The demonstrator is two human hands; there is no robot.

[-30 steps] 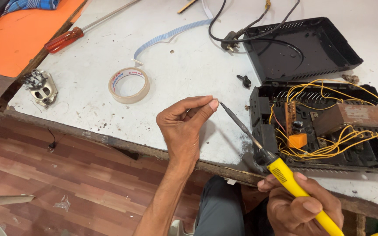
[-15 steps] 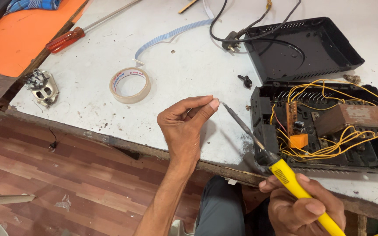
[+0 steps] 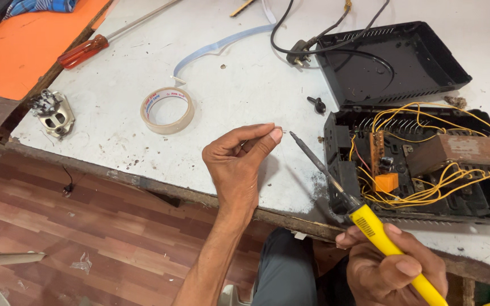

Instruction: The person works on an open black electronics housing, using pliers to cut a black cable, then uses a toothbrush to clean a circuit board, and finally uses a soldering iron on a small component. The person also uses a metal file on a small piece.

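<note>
Yellow soldering iron (image 3: pixel 370 229) (right hand (image 3: pixel 389 269))

Scuffed white workbench (image 3: pixel 245 90), tape roll (image 3: pixel 167 110), red-handled screwdriver (image 3: pixel 94 44), 2 black casing halves (image 3: pixel 392 62), possibly a metal bracket (image 3: pixel 53 112)

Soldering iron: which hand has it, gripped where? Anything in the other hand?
The right hand grips the soldering iron by its yellow handle. The left hand pinches something too small to identify.

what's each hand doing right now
Left hand: fingers pinched shut, thumb to forefinger; what they pinch is too small to tell.
Right hand: closed on the yellow soldering iron, tip pointing at the left fingertips.
</note>
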